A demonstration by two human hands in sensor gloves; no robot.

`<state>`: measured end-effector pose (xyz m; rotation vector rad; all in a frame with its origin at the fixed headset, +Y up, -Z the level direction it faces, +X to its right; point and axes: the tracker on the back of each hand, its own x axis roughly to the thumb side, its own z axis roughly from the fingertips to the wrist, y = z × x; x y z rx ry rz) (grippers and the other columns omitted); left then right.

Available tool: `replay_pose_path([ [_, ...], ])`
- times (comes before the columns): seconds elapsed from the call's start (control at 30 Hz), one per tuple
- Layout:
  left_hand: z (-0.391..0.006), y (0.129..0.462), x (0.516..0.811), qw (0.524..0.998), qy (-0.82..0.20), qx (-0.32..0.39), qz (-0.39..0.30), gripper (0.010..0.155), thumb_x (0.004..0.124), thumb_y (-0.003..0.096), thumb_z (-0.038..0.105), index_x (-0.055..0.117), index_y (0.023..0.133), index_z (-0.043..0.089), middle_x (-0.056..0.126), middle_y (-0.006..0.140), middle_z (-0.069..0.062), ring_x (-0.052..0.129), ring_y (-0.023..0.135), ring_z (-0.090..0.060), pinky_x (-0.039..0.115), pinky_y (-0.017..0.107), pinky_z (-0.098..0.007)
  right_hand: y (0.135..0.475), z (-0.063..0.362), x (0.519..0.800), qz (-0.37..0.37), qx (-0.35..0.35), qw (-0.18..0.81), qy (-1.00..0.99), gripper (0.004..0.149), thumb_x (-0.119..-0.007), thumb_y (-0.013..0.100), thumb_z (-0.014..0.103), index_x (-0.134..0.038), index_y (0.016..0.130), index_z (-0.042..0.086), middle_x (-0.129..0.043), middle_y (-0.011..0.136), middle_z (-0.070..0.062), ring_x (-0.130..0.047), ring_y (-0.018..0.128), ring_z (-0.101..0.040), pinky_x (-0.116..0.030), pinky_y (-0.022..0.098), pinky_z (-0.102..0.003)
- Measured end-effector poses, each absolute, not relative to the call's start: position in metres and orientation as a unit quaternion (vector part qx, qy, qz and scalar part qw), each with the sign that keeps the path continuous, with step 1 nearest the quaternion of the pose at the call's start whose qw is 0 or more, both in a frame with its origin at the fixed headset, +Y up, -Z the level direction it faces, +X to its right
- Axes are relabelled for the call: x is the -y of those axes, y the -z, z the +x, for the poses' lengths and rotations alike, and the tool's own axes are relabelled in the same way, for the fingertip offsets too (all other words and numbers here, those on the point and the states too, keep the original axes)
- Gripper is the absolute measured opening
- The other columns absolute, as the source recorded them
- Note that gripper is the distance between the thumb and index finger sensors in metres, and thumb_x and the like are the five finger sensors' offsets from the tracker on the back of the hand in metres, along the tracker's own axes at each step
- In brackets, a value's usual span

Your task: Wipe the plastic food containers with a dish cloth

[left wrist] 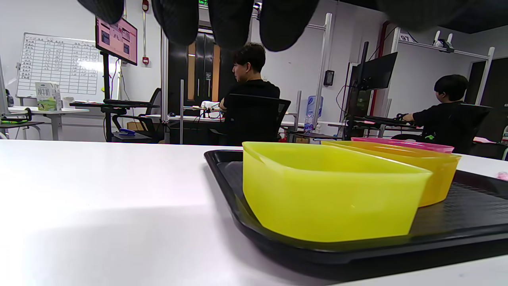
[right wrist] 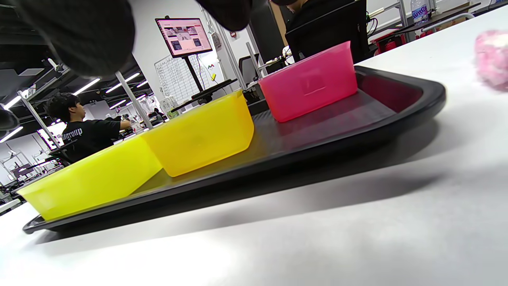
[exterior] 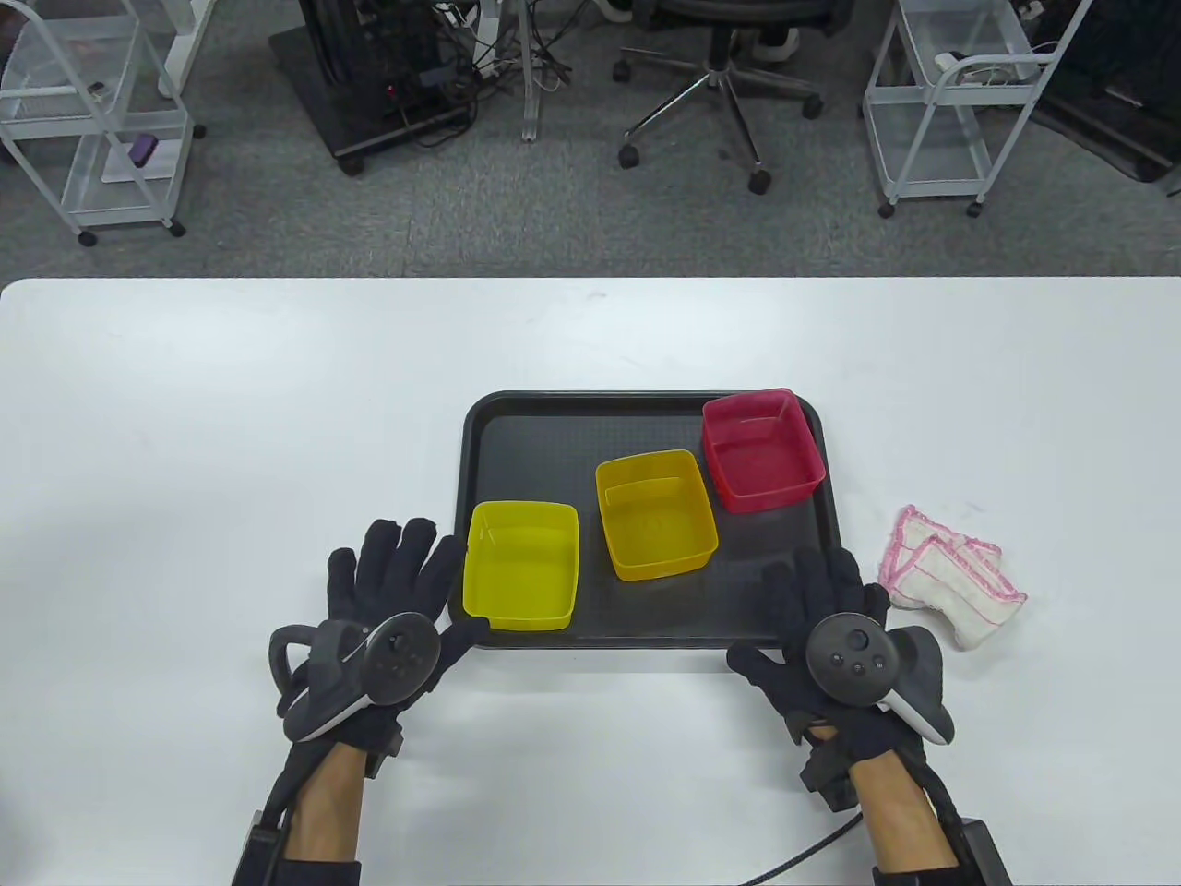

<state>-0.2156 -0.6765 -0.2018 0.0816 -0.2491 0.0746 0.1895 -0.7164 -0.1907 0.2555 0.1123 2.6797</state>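
Three open plastic food containers, lime-yellow (exterior: 522, 578), amber (exterior: 655, 514) and red (exterior: 762, 449), are lined up on the black tray (exterior: 480, 443). The pink-edged white dish cloth (exterior: 950, 579) lies untouched on the bench. Both hands, left hand (exterior: 387, 604) and right hand (exterior: 826, 628), are held with fingers apart, nothing gripped. Nothing seems begun; the cloth must be picked up first.

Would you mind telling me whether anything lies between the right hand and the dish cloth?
Nothing visible does. The dish cloth lies on the bare table just right of the right hand, outside the tray, with open tabletop between them.
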Motion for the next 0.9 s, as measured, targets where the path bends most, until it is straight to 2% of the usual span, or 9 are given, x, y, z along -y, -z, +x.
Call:
replay_pose_path([
  [0.53, -0.207, 0.199, 0.673, 0.986, -0.052, 0.147, 0.053, 0.081, 0.058, 0.0470, 0.072, 0.045, 0.118, 0.036, 0.041, 0.128, 0.001, 0.041, 0.120, -0.039, 0.039, 0.085, -0.066, 0.192, 0.188, 0.718, 0.095, -0.052, 0.221, -0.969, 0.086, -0.075, 0.047, 0.060, -0.041, 0.108, 0.010, -0.021, 0.115, -0.022, -0.008, 0.100, -0.049, -0.016, 0.062, -0.077],
  [0.67, -0.200, 0.200, 0.674, 0.986, -0.021, 0.156, 0.056, 0.078, 0.061, 0.0478, 0.070, 0.046, 0.117, 0.036, 0.043, 0.128, 0.003, 0.043, 0.120, -0.039, 0.043, 0.085, -0.065, 0.192, 0.187, 0.717, 0.097, -0.053, 0.223, -0.969, 0.085, -0.074, 0.047, 0.060, -0.041, 0.108, 0.010, -0.021, 0.115, -0.022, -0.008, 0.100, -0.049, -0.016, 0.062, -0.077],
  [0.9, -0.182, 0.211, 0.685, 0.985, 0.005, 0.172, 0.007, 0.078, 0.061, 0.0481, 0.069, 0.046, 0.118, 0.037, 0.042, 0.128, 0.003, 0.044, 0.120, -0.040, 0.044, 0.085, -0.065, 0.192, 0.186, 0.718, 0.101, -0.056, 0.223, -0.968, 0.085, -0.074, 0.048, 0.061, -0.041, 0.108, 0.010, -0.021, 0.115, -0.022, -0.009, 0.100, -0.049, -0.017, 0.062, -0.077],
])
